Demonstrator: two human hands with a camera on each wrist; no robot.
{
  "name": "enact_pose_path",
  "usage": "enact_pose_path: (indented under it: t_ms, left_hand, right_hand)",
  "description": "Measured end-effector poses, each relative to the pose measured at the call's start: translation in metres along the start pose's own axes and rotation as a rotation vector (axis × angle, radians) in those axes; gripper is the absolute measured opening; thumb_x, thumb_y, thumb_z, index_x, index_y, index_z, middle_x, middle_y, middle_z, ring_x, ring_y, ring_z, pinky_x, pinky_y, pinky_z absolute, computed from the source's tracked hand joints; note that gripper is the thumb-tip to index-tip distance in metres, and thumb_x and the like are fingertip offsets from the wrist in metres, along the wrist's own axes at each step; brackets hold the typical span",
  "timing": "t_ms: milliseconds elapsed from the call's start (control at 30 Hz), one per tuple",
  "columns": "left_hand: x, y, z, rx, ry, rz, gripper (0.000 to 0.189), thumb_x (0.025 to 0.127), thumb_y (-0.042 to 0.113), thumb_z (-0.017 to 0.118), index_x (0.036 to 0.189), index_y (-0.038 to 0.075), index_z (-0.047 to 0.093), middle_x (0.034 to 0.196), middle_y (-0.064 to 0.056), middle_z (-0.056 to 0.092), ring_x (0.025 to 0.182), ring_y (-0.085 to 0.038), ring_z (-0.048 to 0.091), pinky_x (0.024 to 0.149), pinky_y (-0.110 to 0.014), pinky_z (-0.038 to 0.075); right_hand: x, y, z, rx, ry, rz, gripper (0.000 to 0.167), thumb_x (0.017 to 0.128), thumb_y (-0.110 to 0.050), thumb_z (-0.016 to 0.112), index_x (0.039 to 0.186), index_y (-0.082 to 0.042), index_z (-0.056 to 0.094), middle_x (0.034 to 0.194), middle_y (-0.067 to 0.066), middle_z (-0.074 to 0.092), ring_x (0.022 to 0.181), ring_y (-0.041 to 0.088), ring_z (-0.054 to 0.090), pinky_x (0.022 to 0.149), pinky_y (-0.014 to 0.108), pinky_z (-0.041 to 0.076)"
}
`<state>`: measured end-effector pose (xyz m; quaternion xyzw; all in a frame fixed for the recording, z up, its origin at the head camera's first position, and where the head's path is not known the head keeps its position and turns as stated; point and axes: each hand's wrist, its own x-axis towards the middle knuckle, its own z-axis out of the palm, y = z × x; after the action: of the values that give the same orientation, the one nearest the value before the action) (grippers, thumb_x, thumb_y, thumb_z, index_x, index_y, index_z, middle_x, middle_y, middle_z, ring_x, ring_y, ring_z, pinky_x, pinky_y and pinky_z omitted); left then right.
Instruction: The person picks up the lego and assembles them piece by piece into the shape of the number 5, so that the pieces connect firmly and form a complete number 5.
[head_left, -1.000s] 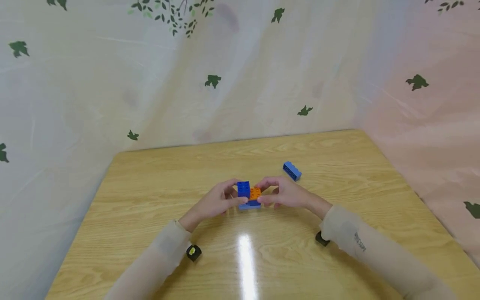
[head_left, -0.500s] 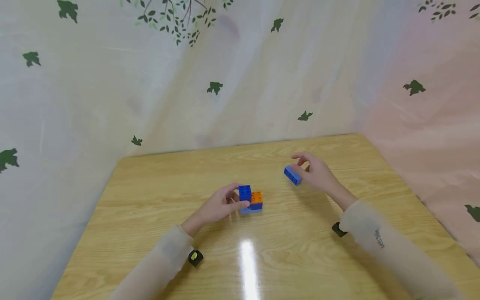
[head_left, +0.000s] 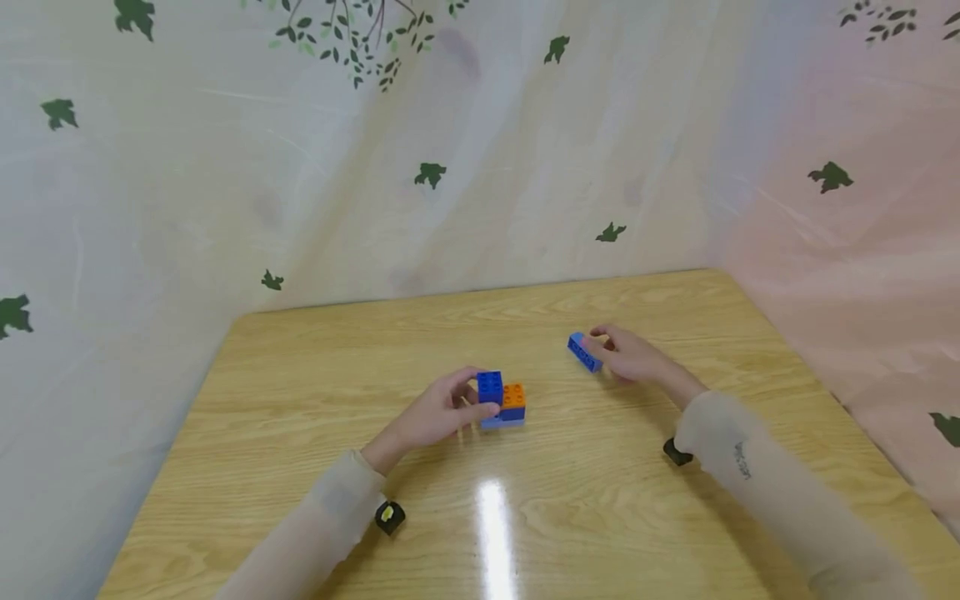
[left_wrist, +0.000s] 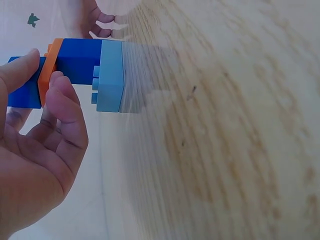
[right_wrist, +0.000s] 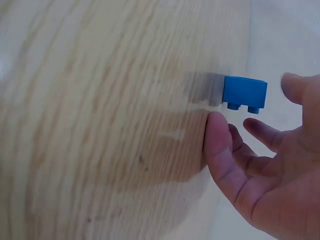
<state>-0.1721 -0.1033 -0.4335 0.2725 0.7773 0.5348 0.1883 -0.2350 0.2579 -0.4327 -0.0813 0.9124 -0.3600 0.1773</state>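
My left hand point(head_left: 435, 408) holds a small stack of toy building bricks, thumb and fingers about its upper part. On top sits a dark blue brick point(head_left: 490, 383); the left wrist view shows an orange brick point(left_wrist: 48, 75) below it, another dark blue brick point(left_wrist: 79, 61), and a light blue brick point(left_wrist: 110, 75) at the base on the table. Farther right, my right hand point(head_left: 637, 358) is at a loose blue brick point(right_wrist: 245, 92) lying on its side, studs facing the fingers. In the right wrist view, thumb and fingers stand around this brick with gaps.
The wooden table point(head_left: 315, 358) has its back edge against a pale curtain point(head_left: 495, 125) printed with leaves and birds. A dark wrist camera point(head_left: 390, 517) hangs by the left sleeve, another wrist camera point(head_left: 677, 451) by the right one.
My right hand has left the stack, gone right and back to the loose brick, then lowered beside it. My left hand has stayed on the stack.
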Motion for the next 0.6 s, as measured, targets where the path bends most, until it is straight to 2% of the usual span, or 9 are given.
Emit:
enact_pose_path:
  t_ms: [167, 267, 400, 600]
  left_hand:
    - [0.0004, 0.0021, 0.0018, -0.004, -0.006, -0.009, 0.042, 0.1, 0.025, 0.068, 0.138, 0.014, 0.054, 0.094, -0.01, 0.065, 0.074, -0.043, 0.062, 0.058, -0.048, 0.057]
    - [-0.0009, 0.0026, 0.0026, -0.009, -0.008, -0.016, 0.042, 0.1, 0.024, 0.068, 0.138, 0.013, 0.054, 0.095, -0.011, 0.064, 0.075, -0.044, 0.062, 0.058, -0.048, 0.057]
    - [-0.0007, 0.0017, 0.0023, -0.02, -0.015, -0.015, 0.042, 0.101, 0.024, 0.067, 0.138, 0.014, 0.053, 0.095, -0.012, 0.064, 0.075, -0.045, 0.062, 0.057, -0.048, 0.057]
    - [0.0009, 0.0017, 0.0003, -0.023, -0.018, -0.01, 0.042, 0.1, 0.026, 0.068, 0.138, 0.014, 0.053, 0.094, -0.01, 0.064, 0.074, -0.045, 0.062, 0.057, -0.05, 0.057]
  right_hand:
    - [0.002, -0.001, 0.0045, -0.118, -0.014, -0.028, 0.07, 0.106, -0.049, 0.048, 0.152, 0.002, 0.035, 0.12, 0.023, 0.059, 0.072, 0.022, 0.061, 0.06, 0.036, 0.053]
    - [0.0037, -0.0005, 0.0073, -0.185, 0.005, -0.046, 0.07, 0.106, -0.048, 0.049, 0.151, 0.004, 0.036, 0.125, 0.024, 0.06, 0.088, 0.027, 0.065, 0.069, 0.041, 0.055]
    - [0.0056, 0.001, 0.0102, -0.244, 0.032, -0.069, 0.071, 0.104, -0.044, 0.055, 0.151, 0.006, 0.036, 0.135, 0.029, 0.055, 0.105, 0.034, 0.061, 0.08, 0.046, 0.055]
    - [0.005, 0.0003, 0.0095, -0.283, 0.051, -0.089, 0.071, 0.102, -0.04, 0.06, 0.15, 0.007, 0.037, 0.134, 0.031, 0.052, 0.117, 0.042, 0.056, 0.096, 0.059, 0.047]
